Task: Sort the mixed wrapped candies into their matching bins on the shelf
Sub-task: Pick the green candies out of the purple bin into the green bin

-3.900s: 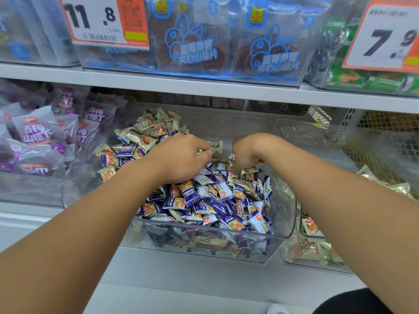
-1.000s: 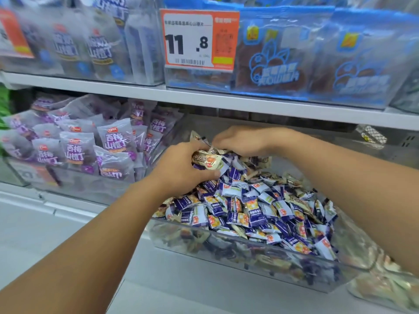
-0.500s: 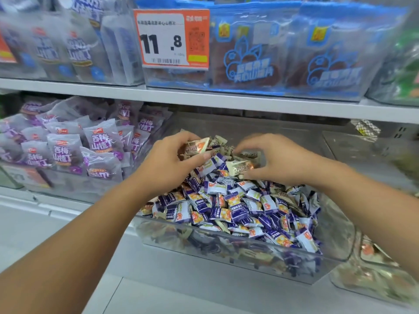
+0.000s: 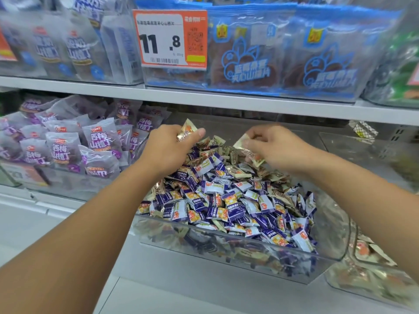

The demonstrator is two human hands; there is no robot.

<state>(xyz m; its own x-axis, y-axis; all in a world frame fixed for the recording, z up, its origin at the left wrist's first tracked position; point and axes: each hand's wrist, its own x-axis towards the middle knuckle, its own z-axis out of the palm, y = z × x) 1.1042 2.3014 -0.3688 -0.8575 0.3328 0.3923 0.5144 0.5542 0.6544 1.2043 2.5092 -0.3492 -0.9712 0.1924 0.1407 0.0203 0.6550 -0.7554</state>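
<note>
A clear plastic bin [image 4: 226,248] on the lower shelf holds a heap of mixed wrapped candies: purple-and-white ones [image 4: 233,209] fill the front, beige-gold ones [image 4: 229,152] lie towards the back. My left hand [image 4: 167,150] is over the back left of the heap and grips beige-gold candies [image 4: 187,131] between thumb and fingers. My right hand [image 4: 276,148] is over the back right and pinches more beige-gold candies [image 4: 243,143]. Both hands are raised a little above the pile.
A bin of larger purple packets [image 4: 68,146] stands to the left. To the right a clear bin [image 4: 374,277] holds beige-gold candies. The upper shelf edge [image 4: 204,98] runs just above my hands, carrying blue packets [image 4: 283,53] and an orange price tag [image 4: 170,39].
Both hands have lifted slightly off the heap with beige-gold candies in them and moved a little apart. The view has shifted left since 3.9 s ago.
</note>
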